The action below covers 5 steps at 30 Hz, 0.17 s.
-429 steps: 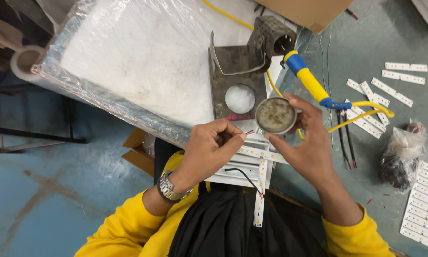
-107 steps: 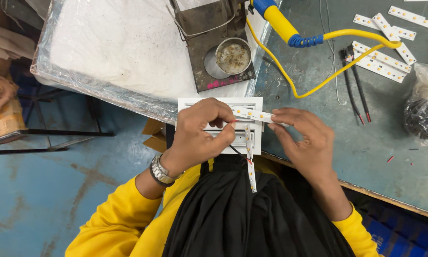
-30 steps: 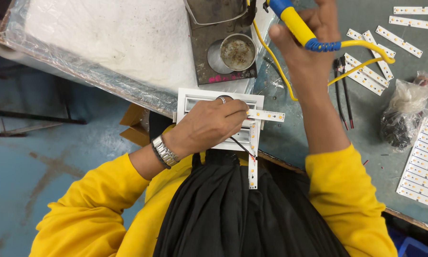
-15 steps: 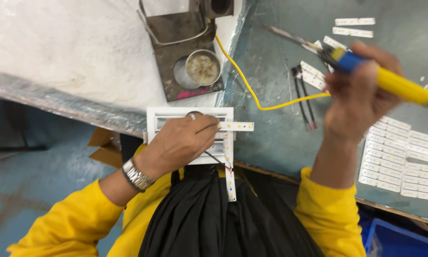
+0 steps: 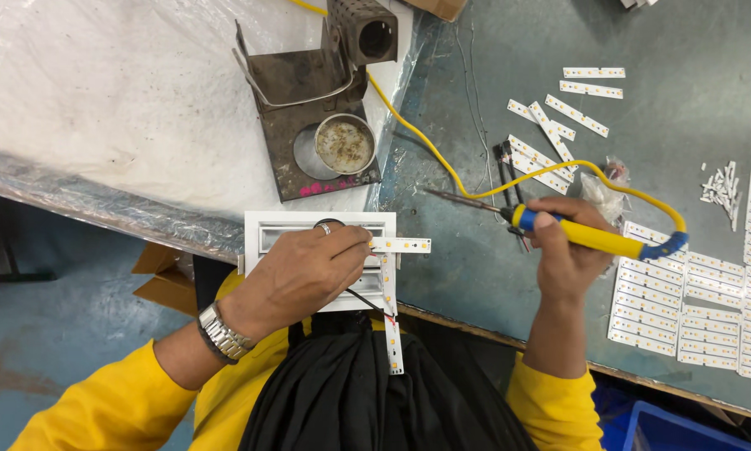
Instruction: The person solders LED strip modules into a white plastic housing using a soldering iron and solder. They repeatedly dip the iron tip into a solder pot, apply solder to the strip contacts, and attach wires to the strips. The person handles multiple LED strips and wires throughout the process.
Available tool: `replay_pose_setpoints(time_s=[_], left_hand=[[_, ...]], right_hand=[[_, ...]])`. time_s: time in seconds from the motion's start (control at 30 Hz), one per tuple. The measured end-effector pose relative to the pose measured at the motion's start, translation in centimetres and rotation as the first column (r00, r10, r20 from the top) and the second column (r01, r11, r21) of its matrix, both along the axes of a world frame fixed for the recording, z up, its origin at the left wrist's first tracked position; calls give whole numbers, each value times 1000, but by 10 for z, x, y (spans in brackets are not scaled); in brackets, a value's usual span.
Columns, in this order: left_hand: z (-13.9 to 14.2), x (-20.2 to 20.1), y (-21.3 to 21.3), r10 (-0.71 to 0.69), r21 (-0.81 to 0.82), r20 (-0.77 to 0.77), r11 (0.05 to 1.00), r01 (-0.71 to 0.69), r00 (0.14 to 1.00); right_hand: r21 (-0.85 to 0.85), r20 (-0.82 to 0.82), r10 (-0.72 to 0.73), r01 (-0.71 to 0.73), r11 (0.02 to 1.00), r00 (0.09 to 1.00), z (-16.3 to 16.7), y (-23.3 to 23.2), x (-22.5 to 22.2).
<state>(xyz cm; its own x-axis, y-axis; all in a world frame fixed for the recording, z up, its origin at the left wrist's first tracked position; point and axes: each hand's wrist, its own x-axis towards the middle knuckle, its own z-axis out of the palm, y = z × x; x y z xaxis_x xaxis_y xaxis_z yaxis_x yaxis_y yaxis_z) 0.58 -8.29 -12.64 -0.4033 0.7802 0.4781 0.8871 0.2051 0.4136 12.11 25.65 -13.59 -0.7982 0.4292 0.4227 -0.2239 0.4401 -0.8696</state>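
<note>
The right hand (image 5: 568, 255) has its grip closed around the yellow-handled soldering iron with a blue collar (image 5: 588, 238); the dark tip points left, above the grey-green bench (image 5: 476, 276). The left hand (image 5: 304, 271) has its grip pressed together on a short white LED strip (image 5: 402, 245), which lies across the white rectangular metal frame (image 5: 263, 225) at the bench edge. A longer white LED strip (image 5: 390, 313) hangs down from it over the black apron (image 5: 375, 392). Between the hands the bench is bare. Behind the frame stands a dark metal soldering stand (image 5: 296, 83) with a round tin (image 5: 345, 144). The yellow cable (image 5: 417, 138) runs from there to the iron. Right of the iron lie sheets of white strips (image 5: 693, 309).
</note>
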Motion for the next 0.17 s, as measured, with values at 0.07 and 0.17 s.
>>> replay_pose_setpoints(time_s=[0.07,0.17], left_hand=[[-1,0,0,-2,-15,12,1000,2,1000],[-2,0,1,-4,-34,17,999,4,1000]], right_hand=[[58,-10,1,0,998,1000,-2,-7,-8],[31,18,-27,26,999,999,-2,-13,-15]])
